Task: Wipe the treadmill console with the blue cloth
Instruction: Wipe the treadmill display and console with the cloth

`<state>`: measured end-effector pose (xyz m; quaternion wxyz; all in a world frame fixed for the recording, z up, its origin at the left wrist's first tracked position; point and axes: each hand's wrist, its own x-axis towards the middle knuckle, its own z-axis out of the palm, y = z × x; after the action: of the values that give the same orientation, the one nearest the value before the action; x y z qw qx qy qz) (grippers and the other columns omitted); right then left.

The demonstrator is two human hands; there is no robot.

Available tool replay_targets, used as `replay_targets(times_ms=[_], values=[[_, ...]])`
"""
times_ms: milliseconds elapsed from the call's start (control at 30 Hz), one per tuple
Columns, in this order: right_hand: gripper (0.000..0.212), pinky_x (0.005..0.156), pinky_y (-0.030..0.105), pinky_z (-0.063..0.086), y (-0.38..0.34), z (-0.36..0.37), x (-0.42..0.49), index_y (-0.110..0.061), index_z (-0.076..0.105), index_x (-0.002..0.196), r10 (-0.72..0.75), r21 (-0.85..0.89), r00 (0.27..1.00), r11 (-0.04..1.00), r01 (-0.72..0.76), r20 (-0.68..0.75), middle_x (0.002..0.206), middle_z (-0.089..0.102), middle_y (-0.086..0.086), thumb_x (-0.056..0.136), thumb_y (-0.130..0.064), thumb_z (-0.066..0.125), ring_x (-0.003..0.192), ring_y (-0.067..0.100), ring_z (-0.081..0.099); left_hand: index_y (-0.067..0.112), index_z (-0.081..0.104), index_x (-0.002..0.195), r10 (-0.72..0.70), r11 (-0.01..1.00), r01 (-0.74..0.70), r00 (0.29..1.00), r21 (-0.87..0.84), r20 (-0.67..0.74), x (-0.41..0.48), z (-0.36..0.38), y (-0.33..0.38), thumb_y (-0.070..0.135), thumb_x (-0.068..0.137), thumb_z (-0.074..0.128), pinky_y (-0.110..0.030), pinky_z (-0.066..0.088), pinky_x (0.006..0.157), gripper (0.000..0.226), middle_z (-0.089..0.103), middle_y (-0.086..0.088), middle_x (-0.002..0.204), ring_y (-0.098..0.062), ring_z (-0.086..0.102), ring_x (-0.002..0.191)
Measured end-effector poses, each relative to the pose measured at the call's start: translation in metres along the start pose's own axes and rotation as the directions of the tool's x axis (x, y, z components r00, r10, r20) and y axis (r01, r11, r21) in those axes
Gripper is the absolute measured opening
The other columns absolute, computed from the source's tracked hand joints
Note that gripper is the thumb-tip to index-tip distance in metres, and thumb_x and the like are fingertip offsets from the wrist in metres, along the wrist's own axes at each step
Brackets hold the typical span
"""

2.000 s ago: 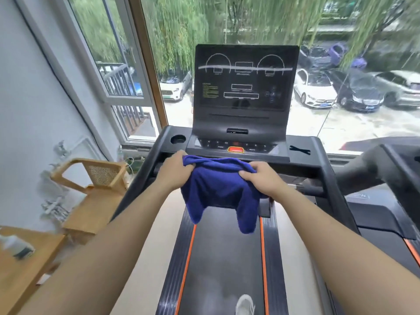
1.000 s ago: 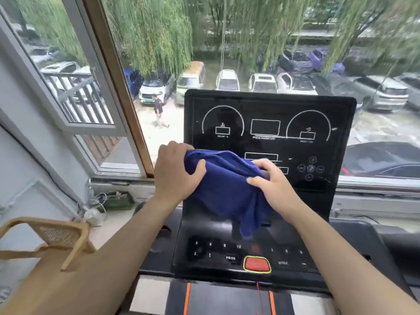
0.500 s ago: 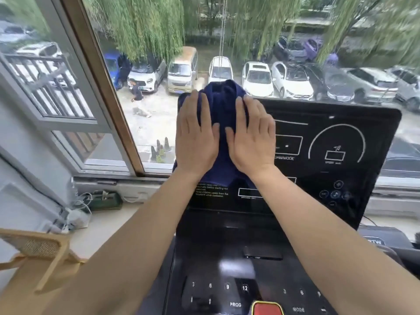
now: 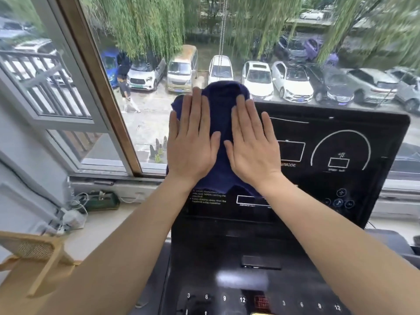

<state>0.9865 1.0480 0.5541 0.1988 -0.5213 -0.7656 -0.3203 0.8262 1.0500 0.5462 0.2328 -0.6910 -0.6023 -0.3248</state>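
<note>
The blue cloth [image 4: 221, 105] lies spread over the upper left corner of the black treadmill console screen [image 4: 341, 155]; its top edge pokes above the screen. My left hand [image 4: 193, 142] and my right hand [image 4: 252, 146] rest side by side, flat with fingers spread, pressing the cloth against the screen. The cloth hides the left dial. The right dial and the printed labels are visible. Below the screen, the keypad with numbered buttons [image 4: 225, 298] sits at the bottom edge of the view.
A large window with a brown frame [image 4: 102, 94] stands right behind the console, with parked cars outside. A wooden cane chair [image 4: 34, 251] is at the lower left. Cables and a power strip [image 4: 100, 201] lie on the sill.
My hands have lifted the bunched cloth from in front of the treadmill up to the screen and flattened it there. Since half a second ago they have barely shifted.
</note>
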Motion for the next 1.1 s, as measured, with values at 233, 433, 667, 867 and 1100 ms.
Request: replay_targets(times_ms=[233, 433, 667, 867, 1100], values=[[0.071, 0.124, 0.043, 0.000, -0.028, 0.015, -0.056, 0.002, 0.012, 0.156, -0.165, -0.011, 0.985, 0.986, 0.166, 0.040, 0.165, 0.002, 0.018, 0.104, -0.040, 0.035, 0.154, 0.030, 0.006, 0.004, 0.003, 0.156, 0.125, 0.989, -0.130, 0.989, 0.073, 0.079, -0.081, 0.015, -0.014, 0.039, 0.099, 0.038, -0.041, -0.006, 0.122, 0.076, -0.003, -0.010, 0.164, -0.029, 0.004, 0.153], [0.067, 0.124, 0.043, 0.000, 0.039, 0.003, -0.034, -0.002, 0.015, 0.158, -0.069, -0.089, 0.997, 0.994, 0.067, -0.019, 0.166, 0.008, 0.015, 0.105, -0.042, 0.028, 0.154, 0.027, 0.010, -0.001, 0.007, 0.156, 0.022, 0.999, -0.025, 0.998, 0.048, 0.064, -0.019, 0.009, 0.041, 0.040, 0.099, 0.039, -0.044, -0.005, 0.122, 0.077, 0.008, -0.023, 0.165, -0.033, 0.004, 0.153], [0.071, 0.124, 0.045, 0.003, 0.167, -0.002, -0.065, -0.003, 0.019, 0.158, 0.063, -0.126, 0.998, 0.990, -0.067, -0.031, 0.165, 0.017, 0.017, 0.103, -0.044, 0.039, 0.153, 0.029, 0.015, 0.000, 0.010, 0.157, 0.218, 0.976, -0.218, 0.976, 0.010, 0.022, 0.020, 0.024, 0.160, 0.044, 0.102, 0.035, -0.044, -0.005, 0.122, 0.074, 0.010, -0.021, 0.165, -0.032, 0.009, 0.153], [0.073, 0.123, 0.045, -0.005, 0.234, 0.000, -0.110, 0.002, 0.017, 0.157, 0.275, -0.136, 0.962, 0.953, -0.273, -0.002, 0.164, 0.014, 0.023, 0.102, -0.043, 0.034, 0.153, 0.034, 0.012, 0.004, 0.007, 0.158, 0.377, 0.925, -0.376, 0.926, -0.053, 0.010, 0.026, 0.041, 0.247, 0.040, 0.104, 0.031, -0.043, -0.006, 0.122, 0.069, 0.007, -0.012, 0.168, -0.026, 0.007, 0.154], [0.056, 0.122, 0.046, 0.008, 0.191, 0.004, -0.134, 0.009, 0.038, 0.146, 0.499, -0.148, 0.861, 0.849, -0.508, -0.095, 0.156, 0.031, 0.030, 0.101, -0.023, 0.045, 0.140, 0.039, 0.024, 0.003, 0.031, 0.154, 0.652, 0.754, -0.656, 0.754, -0.039, -0.080, 0.001, 0.054, 0.236, 0.016, 0.104, 0.035, -0.043, 0.016, 0.123, 0.052, 0.026, -0.008, 0.164, -0.025, 0.023, 0.151]])
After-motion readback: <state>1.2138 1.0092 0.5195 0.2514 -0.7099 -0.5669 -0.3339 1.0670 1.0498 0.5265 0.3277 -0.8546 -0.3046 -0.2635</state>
